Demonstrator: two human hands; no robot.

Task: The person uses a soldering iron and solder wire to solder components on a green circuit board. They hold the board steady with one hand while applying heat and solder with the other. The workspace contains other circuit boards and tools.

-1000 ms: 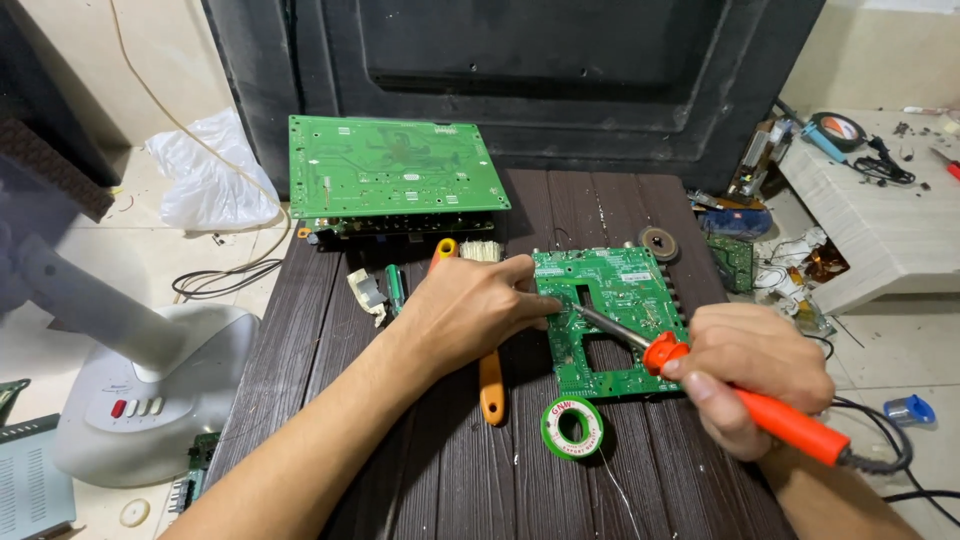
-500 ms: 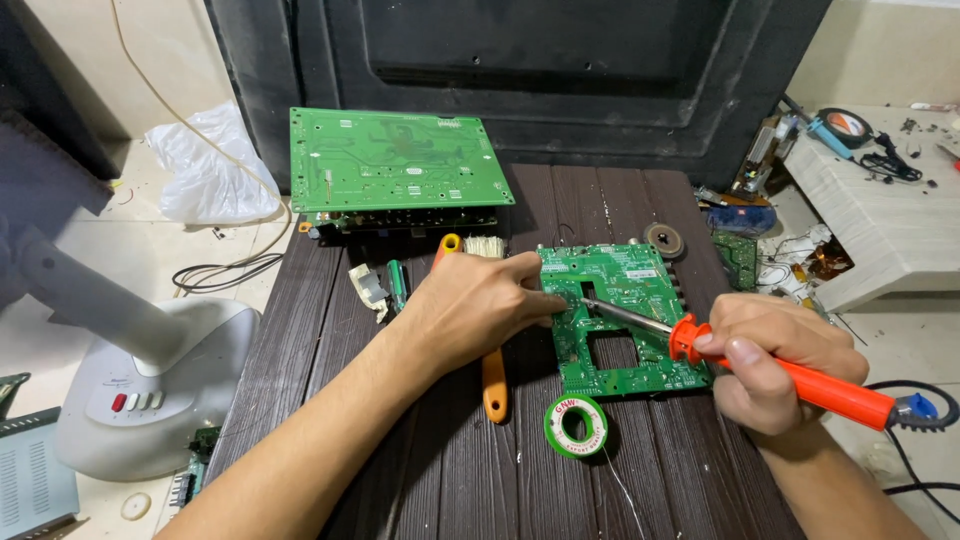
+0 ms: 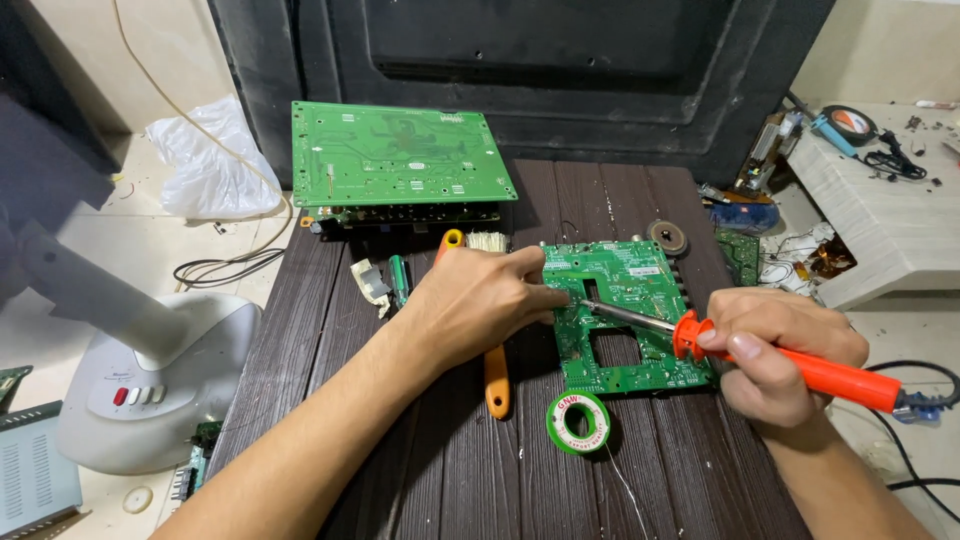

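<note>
A: Start at the left. What's cut off or hard to read?

B: Left of the small circuit board (image 3: pixel 625 315), a grey fan base (image 3: pixel 150 385) with red and white buttons runs out of frame, its neck blurred. Behind it lies crumpled clear plastic (image 3: pixel 215 160). A large green circuit board (image 3: pixel 395 155), flat and glossy, sits at the far end of the dark, ridged plank table (image 3: pixel 300 350).

A: And the left hand?

B: The left hand (image 3: pixel 480 305) rests curled at the small board's left edge, fingertips pressed on it. It covers most of an orange-handled tool (image 3: pixel 496 385); only the two ends show. I can't tell whether it pinches anything at the fingertips.

A: The board itself?

B: Green, matt, roughly square with rectangular cut-outs, lying flat on the table. Just below it sits a green spool of solder wire (image 3: pixel 578 422), a thin strand trailing off it.

A: The right?

B: The right hand (image 3: pixel 780 350) is closed around the orange handle of a soldering iron (image 3: pixel 790 365); its metal tip reaches the board near the left fingertips. The exact joint is too small to see. Its cord leaves the frame. Further right, a white bench (image 3: pixel 890 220) holds blurred clutter.
</note>
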